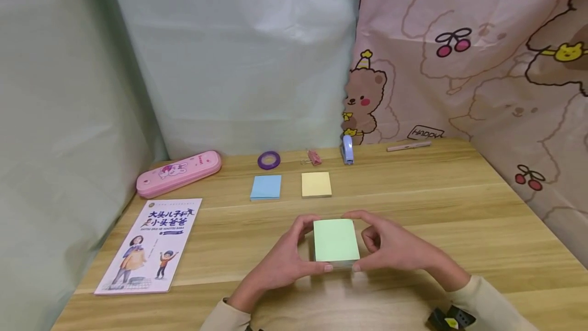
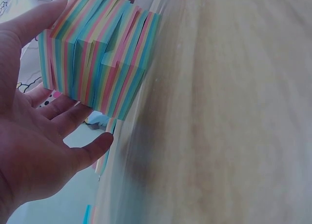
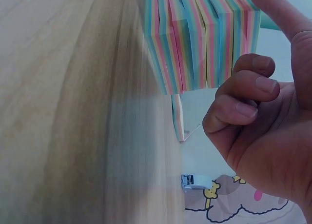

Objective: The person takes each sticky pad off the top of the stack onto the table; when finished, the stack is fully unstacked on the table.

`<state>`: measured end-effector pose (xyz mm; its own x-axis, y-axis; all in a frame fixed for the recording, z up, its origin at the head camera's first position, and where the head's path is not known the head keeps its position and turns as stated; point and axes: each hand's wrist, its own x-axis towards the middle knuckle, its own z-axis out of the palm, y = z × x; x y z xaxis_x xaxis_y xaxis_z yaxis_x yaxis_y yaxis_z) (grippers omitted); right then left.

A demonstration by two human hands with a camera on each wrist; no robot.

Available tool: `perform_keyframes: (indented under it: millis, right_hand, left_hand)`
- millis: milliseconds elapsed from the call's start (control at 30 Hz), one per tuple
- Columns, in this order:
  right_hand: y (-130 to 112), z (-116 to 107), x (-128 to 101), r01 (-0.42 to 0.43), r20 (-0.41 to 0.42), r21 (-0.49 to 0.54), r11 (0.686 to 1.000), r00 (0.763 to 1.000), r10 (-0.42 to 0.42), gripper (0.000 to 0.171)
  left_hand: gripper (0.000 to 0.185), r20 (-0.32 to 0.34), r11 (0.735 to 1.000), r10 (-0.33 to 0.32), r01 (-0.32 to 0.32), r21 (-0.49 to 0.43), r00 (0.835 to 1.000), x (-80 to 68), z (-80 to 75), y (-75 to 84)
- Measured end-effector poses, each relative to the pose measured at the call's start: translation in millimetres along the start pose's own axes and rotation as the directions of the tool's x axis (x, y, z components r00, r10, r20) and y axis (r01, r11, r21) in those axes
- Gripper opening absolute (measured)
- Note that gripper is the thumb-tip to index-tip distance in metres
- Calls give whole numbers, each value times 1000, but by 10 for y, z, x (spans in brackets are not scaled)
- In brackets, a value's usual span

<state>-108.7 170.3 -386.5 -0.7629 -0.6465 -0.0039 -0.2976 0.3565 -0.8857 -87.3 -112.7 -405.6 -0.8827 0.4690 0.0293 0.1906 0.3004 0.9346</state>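
A thick block of sticky notes (image 1: 335, 240), green on top with striped multi-colour sides, sits on the wooden table (image 1: 459, 208) near its front edge. My left hand (image 1: 294, 252) holds its left side, thumb on the near edge and forefinger on the far edge. On the other side my right hand (image 1: 390, 246) grips it the same way. In the left wrist view the block's striped side (image 2: 97, 58) lies against my left hand (image 2: 44, 146). From the right wrist, the block (image 3: 204, 38) is touched by the forefinger of my right hand (image 3: 263, 131), whose other fingers are curled.
A blue pad (image 1: 266, 187) and a yellow pad (image 1: 316, 184) lie behind the block. Along the back stand a pink pencil case (image 1: 179, 172), purple tape roll (image 1: 268, 160), pink binder clip (image 1: 314, 157), blue stapler (image 1: 347, 149) and pink pen (image 1: 409, 145). A picture book (image 1: 149, 244) lies left. Curtains enclose the table.
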Motion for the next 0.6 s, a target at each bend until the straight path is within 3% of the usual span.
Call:
perform_keyframes:
  millis: [267,600]
  right_hand:
    - [-47,54,8,2,-41,-89,996,999,-6,88]
    - [-43,61,5,-6,-53,-112,994,999,0,84]
  left_hand:
    - [87,-4,1000,-2,2,5,1000,-3,-2,-9]
    - [91,0,1000,-10,10,14,1000,5,-2,-14]
